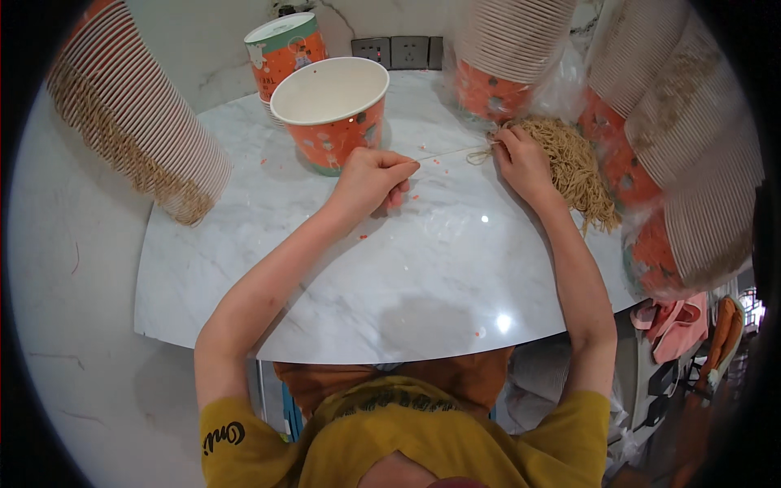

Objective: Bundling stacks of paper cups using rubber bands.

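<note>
A thin tan cord (450, 153) runs nearly straight between my two hands above the table. My left hand (373, 180) pinches one end of it between thumb and fingers, just in front of an orange-and-green paper bucket (332, 137) with a white inside. At the other end, my right hand (525, 164) is closed on the cord beside a heap of loose tan cords (573, 171). A small loop of cord hangs by the right fingertips. The bucket stands upright, its open top facing up.
Tall nested bucket stacks stand at the left (175, 134), with cords draped along them, and in clear plastic at the right (691, 154). Another orange bucket (286, 61) sits behind. Sockets (409, 53) line the wall. Orange scraps dot the marble-patterned table (390, 285).
</note>
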Action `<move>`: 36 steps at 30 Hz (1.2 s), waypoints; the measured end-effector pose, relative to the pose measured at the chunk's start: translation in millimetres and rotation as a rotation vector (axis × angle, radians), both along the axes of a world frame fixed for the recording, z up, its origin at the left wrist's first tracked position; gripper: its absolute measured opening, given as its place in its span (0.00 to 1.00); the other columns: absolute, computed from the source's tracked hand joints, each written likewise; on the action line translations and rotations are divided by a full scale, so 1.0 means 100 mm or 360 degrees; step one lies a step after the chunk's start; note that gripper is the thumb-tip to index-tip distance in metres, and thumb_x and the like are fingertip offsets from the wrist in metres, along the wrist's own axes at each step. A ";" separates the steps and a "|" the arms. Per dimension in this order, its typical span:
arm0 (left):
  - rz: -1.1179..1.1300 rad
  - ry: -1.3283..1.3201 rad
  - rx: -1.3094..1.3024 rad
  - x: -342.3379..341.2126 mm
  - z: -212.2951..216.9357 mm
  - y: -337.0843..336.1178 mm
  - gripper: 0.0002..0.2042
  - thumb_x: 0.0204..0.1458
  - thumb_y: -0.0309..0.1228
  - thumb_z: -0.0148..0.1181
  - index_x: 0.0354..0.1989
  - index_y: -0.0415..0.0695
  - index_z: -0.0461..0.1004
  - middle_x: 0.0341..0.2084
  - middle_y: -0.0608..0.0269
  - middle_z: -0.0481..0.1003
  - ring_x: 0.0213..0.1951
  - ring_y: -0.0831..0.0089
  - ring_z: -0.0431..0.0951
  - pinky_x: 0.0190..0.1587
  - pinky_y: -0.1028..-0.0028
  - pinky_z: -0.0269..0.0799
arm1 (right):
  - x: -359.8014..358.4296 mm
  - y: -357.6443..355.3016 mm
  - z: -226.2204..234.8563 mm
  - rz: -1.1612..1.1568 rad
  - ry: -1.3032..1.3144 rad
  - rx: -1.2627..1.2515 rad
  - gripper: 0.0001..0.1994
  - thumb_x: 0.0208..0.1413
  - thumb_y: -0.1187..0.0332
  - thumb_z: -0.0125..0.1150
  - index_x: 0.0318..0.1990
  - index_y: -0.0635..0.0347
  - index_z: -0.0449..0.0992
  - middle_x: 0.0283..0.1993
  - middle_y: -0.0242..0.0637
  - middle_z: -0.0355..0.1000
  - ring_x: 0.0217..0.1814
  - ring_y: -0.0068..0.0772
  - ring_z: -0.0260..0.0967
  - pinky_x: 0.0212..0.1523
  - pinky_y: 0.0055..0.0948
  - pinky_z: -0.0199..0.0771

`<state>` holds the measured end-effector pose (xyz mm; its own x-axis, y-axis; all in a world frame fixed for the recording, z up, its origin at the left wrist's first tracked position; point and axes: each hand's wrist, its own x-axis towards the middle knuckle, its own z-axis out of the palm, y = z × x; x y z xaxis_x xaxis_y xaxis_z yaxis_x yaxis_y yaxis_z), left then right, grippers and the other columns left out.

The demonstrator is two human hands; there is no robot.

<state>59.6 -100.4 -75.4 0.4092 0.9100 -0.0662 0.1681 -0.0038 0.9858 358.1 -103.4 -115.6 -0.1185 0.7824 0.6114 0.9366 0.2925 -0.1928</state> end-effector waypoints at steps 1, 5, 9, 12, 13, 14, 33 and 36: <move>-0.0012 0.0068 -0.0044 -0.03 0.03 -0.04 0.10 0.58 0.30 0.63 0.37 0.34 0.82 0.20 0.68 0.74 0.18 0.84 0.70 0.18 0.80 0.63 | 0.02 0.02 -0.02 -0.0057 -0.0022 0.0001 0.06 0.57 0.71 0.59 0.41 0.59 0.76 0.43 0.41 0.73 0.42 0.50 0.74 0.41 0.44 0.75; -0.0062 0.0111 -0.0020 -0.18 0.03 -0.16 0.10 0.58 0.30 0.63 0.36 0.35 0.82 0.20 0.68 0.74 0.18 0.84 0.70 0.19 0.80 0.63 | 0.11 0.07 -0.06 -0.0147 -0.0038 0.0060 0.08 0.56 0.71 0.59 0.42 0.60 0.75 0.44 0.44 0.72 0.45 0.53 0.72 0.43 0.47 0.74; -0.0062 0.0138 -0.0125 -0.44 0.07 -0.30 0.09 0.58 0.30 0.63 0.35 0.34 0.82 0.18 0.69 0.72 0.17 0.84 0.69 0.19 0.79 0.62 | 0.28 0.10 -0.12 -0.0257 -0.0036 0.0010 0.09 0.55 0.72 0.59 0.43 0.60 0.74 0.44 0.45 0.71 0.46 0.53 0.72 0.44 0.48 0.73; -0.0010 0.0189 -0.0134 -0.83 0.04 -0.23 0.09 0.58 0.31 0.63 0.35 0.36 0.82 0.18 0.70 0.72 0.17 0.84 0.68 0.17 0.79 0.60 | 0.30 0.14 -0.13 -0.0277 -0.0065 -0.0006 0.10 0.54 0.73 0.59 0.44 0.60 0.74 0.46 0.46 0.71 0.47 0.54 0.71 0.47 0.48 0.72; 0.0027 0.0228 -0.0170 -0.96 0.04 -0.22 0.09 0.57 0.32 0.63 0.35 0.38 0.83 0.18 0.71 0.72 0.17 0.84 0.68 0.17 0.79 0.60 | 0.27 0.13 -0.10 -0.0258 -0.0062 -0.0006 0.10 0.54 0.73 0.59 0.44 0.60 0.74 0.46 0.46 0.71 0.47 0.54 0.71 0.47 0.48 0.72; 0.0114 0.0268 -0.0146 -1.07 0.05 -0.21 0.09 0.57 0.31 0.63 0.35 0.38 0.83 0.17 0.71 0.71 0.17 0.84 0.66 0.17 0.80 0.58 | 0.23 0.10 -0.08 -0.0279 -0.0094 -0.0028 0.10 0.54 0.74 0.58 0.44 0.60 0.74 0.46 0.46 0.71 0.47 0.55 0.71 0.47 0.48 0.72; -0.0005 0.0219 0.0202 -1.32 0.08 -0.49 0.09 0.59 0.27 0.61 0.43 0.37 0.83 0.20 0.74 0.73 0.24 0.87 0.67 0.25 0.80 0.63 | -1.99 -0.52 0.58 0.1186 0.1004 -0.1242 0.30 0.57 0.72 0.60 0.68 0.55 0.59 0.50 0.45 0.73 0.36 0.26 0.71 0.36 0.27 0.73; 0.0037 0.0135 0.0259 -1.32 0.09 -0.50 0.08 0.59 0.28 0.62 0.42 0.38 0.83 0.20 0.73 0.74 0.23 0.86 0.68 0.25 0.81 0.64 | -2.25 -0.56 0.56 0.1297 0.0854 -0.1183 0.25 0.57 0.69 0.60 0.62 0.61 0.65 0.42 0.43 0.73 0.31 0.26 0.67 0.34 0.29 0.70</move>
<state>-72.3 -150.4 -66.1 0.3872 0.9207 0.0494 0.2526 -0.1575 0.9547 133.5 -159.3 -59.7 -0.6069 0.7765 0.1695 0.2819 0.4097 -0.8676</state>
